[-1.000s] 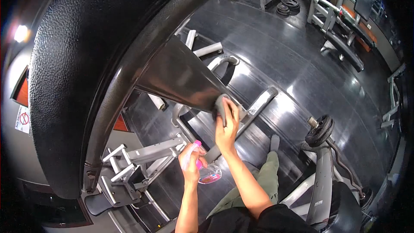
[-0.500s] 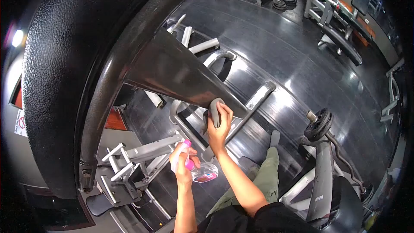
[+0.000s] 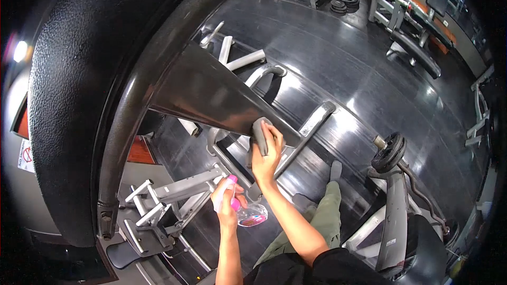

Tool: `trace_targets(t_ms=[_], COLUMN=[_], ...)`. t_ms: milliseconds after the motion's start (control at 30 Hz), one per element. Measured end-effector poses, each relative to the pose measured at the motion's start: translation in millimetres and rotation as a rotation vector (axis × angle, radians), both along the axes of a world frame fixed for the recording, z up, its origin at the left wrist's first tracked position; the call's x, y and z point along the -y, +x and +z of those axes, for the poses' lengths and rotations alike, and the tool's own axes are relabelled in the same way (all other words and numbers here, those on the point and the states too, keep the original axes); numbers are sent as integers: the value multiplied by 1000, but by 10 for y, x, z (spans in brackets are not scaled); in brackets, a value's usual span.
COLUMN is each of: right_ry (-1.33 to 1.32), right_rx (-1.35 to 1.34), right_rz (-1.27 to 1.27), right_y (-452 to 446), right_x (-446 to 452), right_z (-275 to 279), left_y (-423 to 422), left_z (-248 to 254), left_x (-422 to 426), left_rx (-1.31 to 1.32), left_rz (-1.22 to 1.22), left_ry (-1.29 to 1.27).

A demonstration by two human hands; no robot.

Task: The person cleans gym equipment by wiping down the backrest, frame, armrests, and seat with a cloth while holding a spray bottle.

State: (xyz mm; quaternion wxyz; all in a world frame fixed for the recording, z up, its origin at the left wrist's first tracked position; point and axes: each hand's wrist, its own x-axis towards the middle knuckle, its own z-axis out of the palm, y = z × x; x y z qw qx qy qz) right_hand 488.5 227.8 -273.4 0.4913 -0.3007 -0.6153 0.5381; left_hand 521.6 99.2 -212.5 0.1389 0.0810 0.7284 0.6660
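My right hand (image 3: 268,154) is closed on a folded grey cloth (image 3: 260,133), which presses against the lower part of a wide dark metal beam (image 3: 211,92). The beam slopes down from a black padded part of a gym machine (image 3: 68,100) at the left. Lower and to the left, my left hand (image 3: 226,200) grips a clear spray bottle (image 3: 252,215) by its neck. The bottle has a pink and white spray head and a little liquid with pink showing at its bottom. It hangs tilted, apart from the beam.
Silver frame legs (image 3: 317,119) stand on the black floor (image 3: 338,58) below the beam. A bench frame with a weight plate (image 3: 390,153) and a curved bar is at the right. Another machine (image 3: 158,200) stands lower left. More equipment (image 3: 412,47) is at the upper right.
My right hand and the cloth have shifted very slightly left along the beam. The spray bottle in my left hand has moved a little right and down.
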Motion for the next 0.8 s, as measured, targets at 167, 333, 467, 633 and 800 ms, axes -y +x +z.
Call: trace_targets(t_ms=[167,333,467,633,800], right_ry=[27,-510,-293,-80,-154], right_rx=[63,361,212,-19,104], right_rz=[-64,10,-74,-14,-78], right_y=[-99,-218,-217,-44,-177], right_x=[-167,-479,-475,-87,-23], right_z=[-774,-1885,-1392,-393,-1180], left_y=[-67,-69,-78,-72,-92], left_z=[-36,-44,-49,-116,-139], left_x=[15,-50,-131,-171,-171], left_rx=[7,-7,20,33,35], left_rz=[-100,-119,-146,-162,-155], left_ry=[81,79,43,23,16])
